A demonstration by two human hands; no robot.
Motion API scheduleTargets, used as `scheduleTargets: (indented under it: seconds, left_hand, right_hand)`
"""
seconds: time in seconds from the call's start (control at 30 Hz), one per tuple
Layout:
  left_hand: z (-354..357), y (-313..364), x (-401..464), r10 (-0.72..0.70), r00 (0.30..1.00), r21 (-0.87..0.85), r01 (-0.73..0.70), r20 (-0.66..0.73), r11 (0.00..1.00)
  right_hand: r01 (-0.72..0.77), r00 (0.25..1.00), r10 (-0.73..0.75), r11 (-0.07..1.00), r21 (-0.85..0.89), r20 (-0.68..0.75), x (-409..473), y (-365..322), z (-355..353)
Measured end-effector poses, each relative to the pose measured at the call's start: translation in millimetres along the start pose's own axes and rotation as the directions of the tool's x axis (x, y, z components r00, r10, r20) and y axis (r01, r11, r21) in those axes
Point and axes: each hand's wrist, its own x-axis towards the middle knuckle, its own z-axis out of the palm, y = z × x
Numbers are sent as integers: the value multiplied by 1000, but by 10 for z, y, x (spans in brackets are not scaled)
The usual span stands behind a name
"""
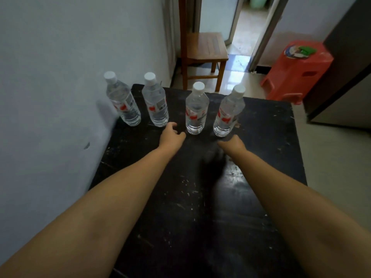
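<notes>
Four clear water bottles with white caps and red-marked labels stand upright in a row across the far part of a black table [261, 137]. The third bottle [195, 111] and the fourth bottle [227, 113] stand right of the row's middle, near each other but apart.

The left hand [172, 135] lies low over the table between the second bottle [156, 105] and the third. Its fingers [172, 125] are loosely curved and spread toward the second bottle's base, its thumb points toward the third's, and it holds nothing.

The right hand [232, 144] sits just in front of the fourth bottle's base. It is blurred and its fingers are hidden behind its back, so whether it is spread or closed cannot be told, nor whether it touches the bottle.

The first bottle [125, 105] stands at the row's left end, just beside a pale wall [50, 77]. The tabletop is scratched and flecked with white. Beyond the table stand a wooden chair [204, 47] and, to the right, a red plastic stool [295, 65] on a tiled floor.
</notes>
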Motion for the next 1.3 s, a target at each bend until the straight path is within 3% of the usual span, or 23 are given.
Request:
scheduleTargets:
  seconds: [0.17, 0.37, 0.57, 0.8, 0.93, 1.1, 1.3]
  left_hand:
    - [-333, -306, -485, 13, 1000, 216, -19, 28, 976]
    - [-827, -978, -1207, -108, 990, 392, 62, 96, 918]
    - [-1395, -1741, -2135, -175, 984, 377, 149, 35, 914]
    - [-1786, -2615, -3186, -310, 946, 366, 323, -96, 873]
    - [-1887, -3017, -3740, -415, 883, 280, 464, -220, 840]
    - [-1808, -3338, -4382, -547, 745, 79, 616, -382, 784]
    - [-1133, -3584, -5184, -692, 493, -198, 721, -526, 664]
  right_hand:
    - [215, 975, -175, 895, -390, 136, -568, 11, 216]
    - [409, 906, -216, 662, -628, 363, -1385, 18, 720]
    - [630, 772, -236, 408, -660, 591, -2274, 64, 1530]
    - [781, 619, -247, 100, -616, 745, -3129, 273, 2257]
    - [837, 506, -237, -95, -538, 829, -3604, 339, 2599]
    - [858, 342, -197, -333, -391, 919, -4040, 431, 2898]
    - [821, -34, -187, -565, -79, 982, -4533, 890, 2920]
